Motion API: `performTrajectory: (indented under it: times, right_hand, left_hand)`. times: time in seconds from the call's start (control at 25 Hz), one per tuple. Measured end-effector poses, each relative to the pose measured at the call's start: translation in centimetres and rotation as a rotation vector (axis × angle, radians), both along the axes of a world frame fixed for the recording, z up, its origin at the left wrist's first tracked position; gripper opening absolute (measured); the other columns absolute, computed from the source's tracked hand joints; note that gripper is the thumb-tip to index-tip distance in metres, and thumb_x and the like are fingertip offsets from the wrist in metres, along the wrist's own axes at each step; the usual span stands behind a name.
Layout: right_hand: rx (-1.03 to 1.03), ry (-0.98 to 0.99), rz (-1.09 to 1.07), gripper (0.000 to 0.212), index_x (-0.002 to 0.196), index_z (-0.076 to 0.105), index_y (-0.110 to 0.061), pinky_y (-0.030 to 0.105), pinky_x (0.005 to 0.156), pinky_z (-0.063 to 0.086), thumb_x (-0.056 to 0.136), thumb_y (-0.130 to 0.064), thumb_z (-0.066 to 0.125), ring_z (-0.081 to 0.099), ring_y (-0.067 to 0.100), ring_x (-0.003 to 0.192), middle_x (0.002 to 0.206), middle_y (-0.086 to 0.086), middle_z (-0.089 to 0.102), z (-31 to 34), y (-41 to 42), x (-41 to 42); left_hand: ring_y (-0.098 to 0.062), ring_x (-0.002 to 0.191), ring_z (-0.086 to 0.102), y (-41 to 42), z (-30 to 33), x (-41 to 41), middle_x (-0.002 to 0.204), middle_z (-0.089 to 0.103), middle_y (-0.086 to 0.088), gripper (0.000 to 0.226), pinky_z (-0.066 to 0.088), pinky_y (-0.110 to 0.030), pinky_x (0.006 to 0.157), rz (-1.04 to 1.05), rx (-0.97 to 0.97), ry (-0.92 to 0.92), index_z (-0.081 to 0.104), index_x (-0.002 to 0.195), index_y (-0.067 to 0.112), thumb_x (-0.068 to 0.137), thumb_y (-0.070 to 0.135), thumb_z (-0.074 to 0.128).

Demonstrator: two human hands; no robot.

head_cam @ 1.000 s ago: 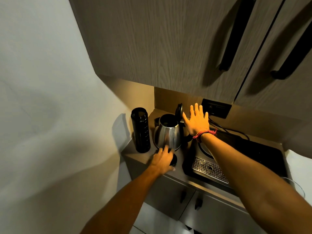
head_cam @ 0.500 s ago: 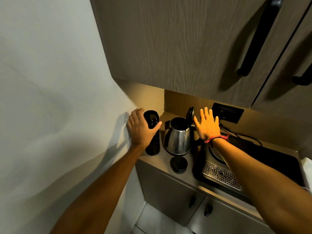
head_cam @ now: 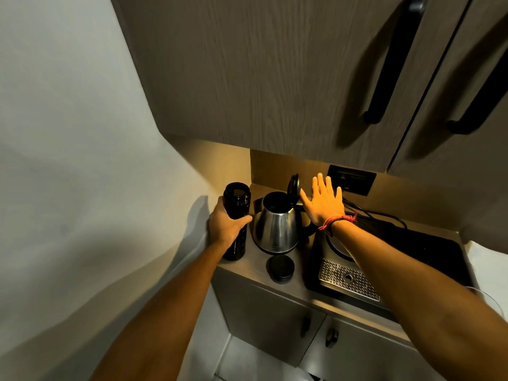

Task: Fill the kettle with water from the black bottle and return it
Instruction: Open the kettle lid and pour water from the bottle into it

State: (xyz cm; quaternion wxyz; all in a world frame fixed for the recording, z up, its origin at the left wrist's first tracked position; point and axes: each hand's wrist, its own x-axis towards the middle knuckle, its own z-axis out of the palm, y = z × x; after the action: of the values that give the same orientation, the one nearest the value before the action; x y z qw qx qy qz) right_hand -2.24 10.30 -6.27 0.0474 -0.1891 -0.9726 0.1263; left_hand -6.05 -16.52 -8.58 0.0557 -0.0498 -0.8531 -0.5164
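A tall black bottle [head_cam: 237, 200] stands uncapped at the counter's left end, and my left hand [head_cam: 226, 226] is wrapped around its middle. Just right of it sits the steel kettle [head_cam: 276, 229], its black lid [head_cam: 293, 186] flipped up and the dark inside showing. My right hand [head_cam: 323, 201] is spread flat with fingers apart, hovering beside the raised lid over the kettle's handle, holding nothing. A round black bottle cap [head_cam: 280, 268] lies on the counter in front of the kettle.
A black drip tray with a perforated steel grate [head_cam: 348, 279] fills the counter to the right. Black cables [head_cam: 376, 215] run to a wall socket [head_cam: 351, 179]. Overhead cupboards with black handles [head_cam: 393, 59] hang low above. A wall closes the left side.
My left hand left the cap on the counter, rose to the bottle's top, then slid down and closed around its middle. My right hand stayed spread by the kettle lid.
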Motion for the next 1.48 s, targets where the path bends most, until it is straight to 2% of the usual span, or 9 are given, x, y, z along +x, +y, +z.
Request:
performTrajectory:
  times: [0.16,0.28,0.44,0.56,0.72,1.08,1.48]
  right_hand:
    - [0.012,0.01,-0.001,0.083,0.156,0.003,-0.015,0.051,0.123,-0.001,0.091,-0.067,0.006,-0.008,0.025,0.152,0.165,0.005,-0.005,0.1,-0.1,0.2]
    - [0.01,0.023,-0.006,0.083,0.156,0.004,-0.014,0.051,0.124,0.0,0.091,-0.067,0.007,-0.007,0.024,0.153,0.165,0.005,-0.005,0.3,-0.2,0.3]
    - [0.008,0.032,-0.007,0.084,0.156,0.005,-0.014,0.05,0.124,0.0,0.091,-0.067,0.008,-0.007,0.024,0.153,0.165,0.005,-0.004,0.4,-0.2,0.5]
    - [0.003,0.04,-0.008,0.085,0.156,0.006,-0.014,0.05,0.124,0.0,0.09,-0.068,0.008,-0.007,0.024,0.153,0.165,0.005,-0.003,0.5,-0.2,0.6]
    - [-0.006,0.048,-0.018,0.086,0.156,0.006,-0.013,0.051,0.124,0.0,0.09,-0.069,0.008,-0.006,0.024,0.153,0.166,0.005,-0.003,0.5,-0.3,0.7]
    - [-0.02,0.041,-0.031,0.087,0.156,0.006,-0.013,0.051,0.124,0.0,0.09,-0.07,0.009,-0.007,0.024,0.153,0.166,0.005,-0.003,0.7,-0.5,0.7]
    - [-0.026,0.05,-0.038,0.089,0.156,0.009,-0.012,0.05,0.124,0.001,0.089,-0.071,0.01,-0.005,0.024,0.153,0.166,0.006,0.0,0.8,-0.4,0.8]
  left_hand:
    - [-0.024,0.102,0.066,0.5,1.0,-0.1,0.113,0.069,-0.003,0.072,0.058,-0.041,0.083,-0.093,-0.21,0.05,0.054,0.122,0.02,0.06,0.04,0.087]
    - [-0.025,0.095,0.066,0.5,2.0,-0.5,0.11,0.067,-0.003,0.072,0.052,-0.033,0.07,-0.162,-0.429,0.102,0.051,0.118,0.02,0.059,0.05,0.082]
    - [-0.031,0.098,0.065,0.9,3.2,-0.9,0.115,0.064,-0.009,0.08,0.057,-0.042,0.076,-0.219,-0.726,0.151,0.048,0.122,0.016,0.061,0.057,0.079]
    - [-0.031,0.099,0.065,1.3,3.9,-0.9,0.116,0.064,-0.01,0.08,0.058,-0.042,0.078,-0.237,-0.866,0.158,0.046,0.123,0.016,0.063,0.057,0.078]
    - [-0.032,0.1,0.065,1.7,4.7,-1.0,0.116,0.063,-0.01,0.08,0.055,-0.041,0.077,-0.243,-0.966,0.138,0.046,0.124,0.016,0.061,0.055,0.078]
    - [-0.029,0.096,0.066,2.5,5.7,-1.4,0.111,0.064,-0.008,0.079,0.056,-0.039,0.076,-0.271,-1.051,0.139,0.047,0.125,0.017,0.061,0.053,0.079]
    - [-0.027,0.092,0.066,2.9,6.1,-1.6,0.108,0.064,-0.007,0.078,0.05,-0.034,0.067,-0.265,-1.131,0.153,0.049,0.124,0.017,0.06,0.049,0.08]
